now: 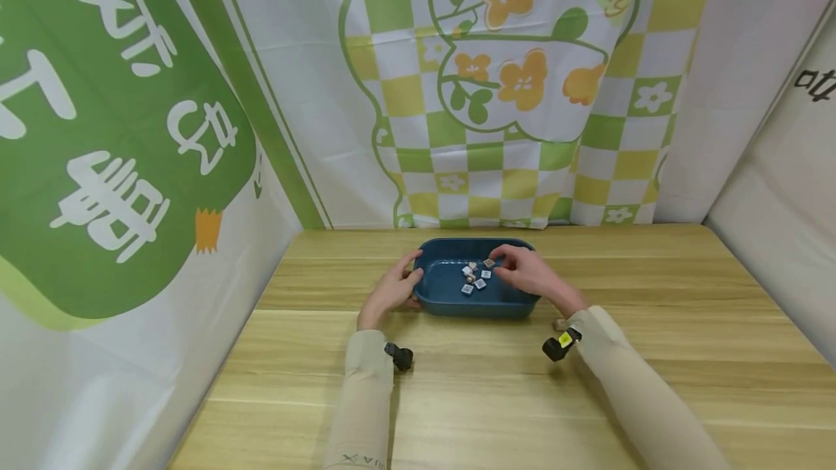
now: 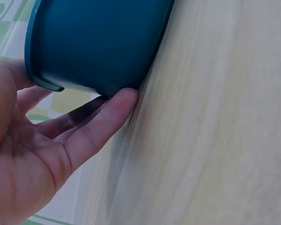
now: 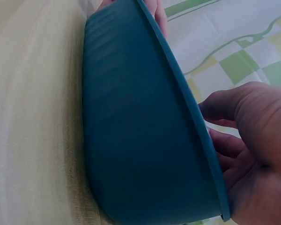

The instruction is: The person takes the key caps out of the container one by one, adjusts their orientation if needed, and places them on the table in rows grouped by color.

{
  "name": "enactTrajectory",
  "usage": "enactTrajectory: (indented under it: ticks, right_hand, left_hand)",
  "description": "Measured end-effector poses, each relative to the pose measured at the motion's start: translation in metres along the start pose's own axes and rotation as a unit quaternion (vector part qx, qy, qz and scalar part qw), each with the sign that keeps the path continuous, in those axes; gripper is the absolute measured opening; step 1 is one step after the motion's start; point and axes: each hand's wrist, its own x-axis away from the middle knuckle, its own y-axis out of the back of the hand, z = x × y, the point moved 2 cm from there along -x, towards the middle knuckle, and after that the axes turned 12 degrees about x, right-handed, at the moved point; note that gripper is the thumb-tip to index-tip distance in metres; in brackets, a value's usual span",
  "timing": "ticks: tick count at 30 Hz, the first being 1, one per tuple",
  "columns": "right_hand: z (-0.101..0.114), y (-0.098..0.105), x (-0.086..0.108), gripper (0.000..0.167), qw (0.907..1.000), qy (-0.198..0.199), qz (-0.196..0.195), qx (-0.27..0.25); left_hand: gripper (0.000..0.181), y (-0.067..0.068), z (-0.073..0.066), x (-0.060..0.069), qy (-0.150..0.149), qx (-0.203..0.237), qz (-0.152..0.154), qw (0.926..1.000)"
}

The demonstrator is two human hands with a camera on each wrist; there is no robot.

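Observation:
A dark blue rectangular baking dish (image 1: 473, 308) stands on the table with several small white square tiles (image 1: 480, 284) inside, some showing tan sides. My left hand (image 1: 393, 287) grips the dish's left end; in the left wrist view, fingers (image 2: 91, 136) reach down to its lower edge. Over the right side of the dish, my right hand (image 1: 525, 272) reaches in with thumb and fingers curled. One tan-faced tile (image 1: 488, 263) lies right at those fingertips; whether it is pinched I cannot tell. The dish wall (image 3: 136, 122) hides the fingertips in the right wrist view.
The wooden table (image 1: 470, 383) runs back to a patterned cloth (image 1: 483, 187). A small brownish piece (image 1: 559, 325) lies on the table beside the right wrist. White and green cloth (image 1: 130, 165) hangs along the left side.

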Motion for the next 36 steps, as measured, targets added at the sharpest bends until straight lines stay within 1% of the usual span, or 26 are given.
enactTrajectory:
  ticks: [8, 11, 18, 21, 23, 26, 31, 36]
  right_hand:
    - [0.001, -0.003, -0.013, 0.035, 0.9995, -0.017, 0.018, 0.018]
    - [0.0, -0.005, -0.018, 0.035, 0.9988, -0.022, 0.027, 0.035]
    - [-0.005, -0.011, -0.03, 0.032, 0.9966, -0.049, 0.036, 0.056]
    - [-0.006, -0.015, -0.033, 0.034, 0.9951, -0.061, 0.051, 0.058]
    - [-0.008, -0.019, -0.034, 0.036, 0.9935, -0.073, 0.065, 0.059]
    - [-0.011, -0.024, -0.036, 0.04, 0.9917, -0.085, 0.075, 0.061]
    - [-0.013, -0.025, -0.042, 0.041, 0.991, -0.093, 0.068, 0.069]
    - [-0.014, -0.025, -0.047, 0.042, 0.989, -0.104, 0.075, 0.073]
  left_hand:
    - [0.05, 0.001, 0.001, -0.001, -0.004, 0.0, -0.003, 1.0]
    - [0.05, 0.0, 0.002, 0.0, -0.002, -0.002, -0.002, 1.0]
    - [0.051, 0.0, 0.004, -0.002, -0.007, 0.004, 0.001, 1.0]
    - [0.051, 0.0, 0.004, -0.001, -0.005, 0.001, 0.003, 1.0]
    - [0.051, -0.001, 0.004, 0.0, -0.004, 0.004, 0.007, 1.0]
    - [0.05, -0.001, 0.005, 0.001, -0.002, 0.009, 0.008, 0.9999]
    - [0.05, 0.0, 0.003, 0.001, -0.009, 0.016, 0.007, 0.9998]
    - [0.05, 0.002, 0.002, -0.001, -0.01, 0.016, 0.009, 0.9998]
